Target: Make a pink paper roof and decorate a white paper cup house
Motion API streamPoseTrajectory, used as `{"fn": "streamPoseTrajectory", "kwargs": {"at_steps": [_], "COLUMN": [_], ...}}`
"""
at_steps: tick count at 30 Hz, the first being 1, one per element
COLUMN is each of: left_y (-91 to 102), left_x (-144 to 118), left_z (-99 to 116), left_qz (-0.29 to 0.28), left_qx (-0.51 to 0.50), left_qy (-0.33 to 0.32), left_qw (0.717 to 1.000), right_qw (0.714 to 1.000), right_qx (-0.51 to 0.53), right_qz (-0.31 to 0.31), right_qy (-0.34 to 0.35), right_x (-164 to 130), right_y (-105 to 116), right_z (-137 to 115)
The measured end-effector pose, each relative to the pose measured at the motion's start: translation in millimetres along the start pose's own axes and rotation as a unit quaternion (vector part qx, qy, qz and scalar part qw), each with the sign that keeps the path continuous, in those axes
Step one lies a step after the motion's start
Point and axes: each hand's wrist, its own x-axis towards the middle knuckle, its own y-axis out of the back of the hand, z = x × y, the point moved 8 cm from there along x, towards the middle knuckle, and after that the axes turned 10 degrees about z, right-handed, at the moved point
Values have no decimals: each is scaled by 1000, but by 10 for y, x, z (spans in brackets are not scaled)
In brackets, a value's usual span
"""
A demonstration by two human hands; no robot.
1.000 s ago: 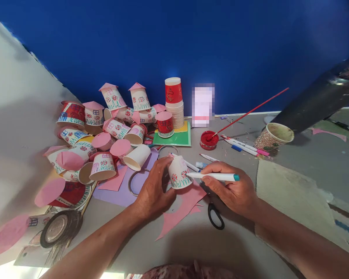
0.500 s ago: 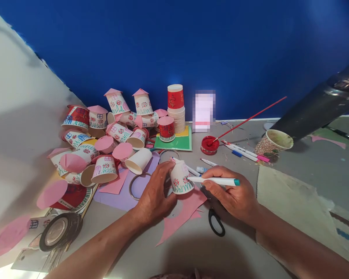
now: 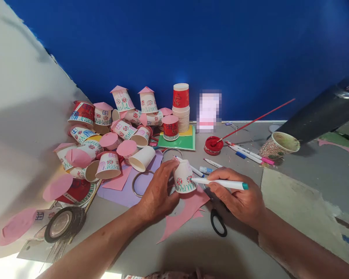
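A white paper cup (image 3: 184,172) is turned upside down, with red dotted flowers and green zigzag grass drawn near its rim. My left hand (image 3: 161,190) is closed around the cup's left side. In my right hand (image 3: 238,193) is a white marker (image 3: 227,183) with a green end, its tip at the cup beside a red flower. Under the cup lies cut pink paper (image 3: 184,213). The black handle of scissors (image 3: 218,223) shows just right of it; their blades are mostly hidden.
Several decorated cups with pink paper roofs (image 3: 109,164) are heaped at the left. Farther back stand a stack of paper cups (image 3: 180,112) and a red paint pot (image 3: 213,145) with a brush. Markers (image 3: 250,153) and a patterned cup (image 3: 279,145) lie right. Black tape (image 3: 65,224) is front left.
The whole scene has shifted slightly to the right in view. My left hand still grips the cup, and the marker tip stays close to its grass and flowers.
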Motion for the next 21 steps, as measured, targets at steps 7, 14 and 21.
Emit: {"fn": "streamPoseTrajectory", "kwargs": {"at_steps": [7, 14, 21], "left_y": [13, 7, 3], "left_x": [1, 4, -2], "left_z": [25, 10, -10], "left_qz": [5, 2, -4], "left_qx": [5, 1, 8], "left_qy": [-12, -2, 14], "left_qw": [1000, 1000, 1000], "right_qw": [1000, 1000, 1000], "right_qx": [-6, -24, -21], "right_qz": [2, 13, 6], "right_qy": [7, -8, -20], "right_x": [-6, 18, 22], "right_y": [-16, 20, 36], "right_z": [15, 19, 28]}}
